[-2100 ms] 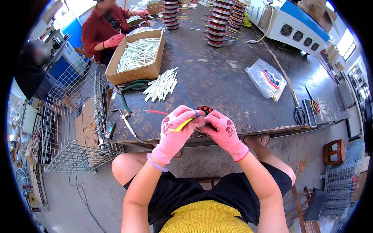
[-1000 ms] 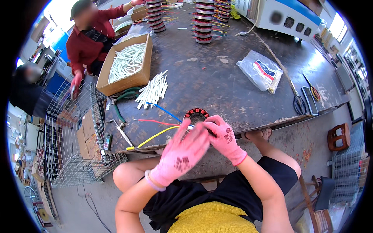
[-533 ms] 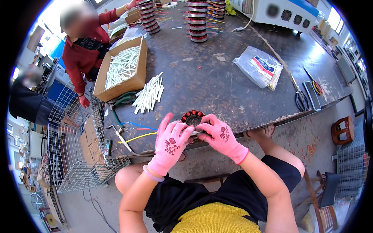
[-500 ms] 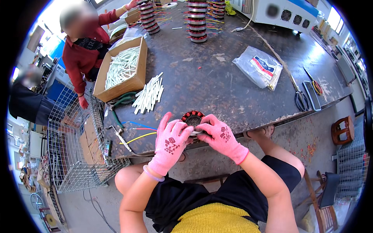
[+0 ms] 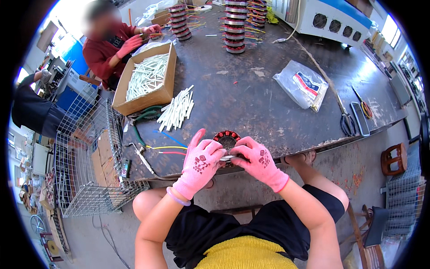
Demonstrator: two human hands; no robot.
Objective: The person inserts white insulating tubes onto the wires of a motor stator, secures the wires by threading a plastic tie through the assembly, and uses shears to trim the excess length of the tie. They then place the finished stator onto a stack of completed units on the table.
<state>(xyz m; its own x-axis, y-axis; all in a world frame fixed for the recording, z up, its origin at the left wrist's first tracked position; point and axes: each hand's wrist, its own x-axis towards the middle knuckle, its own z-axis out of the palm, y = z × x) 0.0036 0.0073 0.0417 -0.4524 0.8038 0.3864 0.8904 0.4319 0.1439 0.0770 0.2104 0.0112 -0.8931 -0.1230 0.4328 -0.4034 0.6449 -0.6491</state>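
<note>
At the table's near edge my two hands, in pink gloves, hold a ring-shaped motor stator with red and dark windings. My left hand is closed at the ring's left side, its thumb and fingertips at the near rim. My right hand pinches the right side. A thin white strip, perhaps sleeving or cord, lies between the two sets of fingertips. Blue, yellow and red lead wires stick out to the left past my left hand. The ring's near underside is hidden by the gloves.
A carton of white tubes and a loose tube pile lie left, beside green-handled pliers and a soldering-iron-like tool. Stator stacks stand far off. A plastic bag, scissors and phone lie right. A co-worker sits far left.
My hands stay at the ring, fingertips shifted slightly along the white strip. The lead wires have swung apart. The co-worker has leaned in, both hands now together at the table; the view has shifted slightly.
</note>
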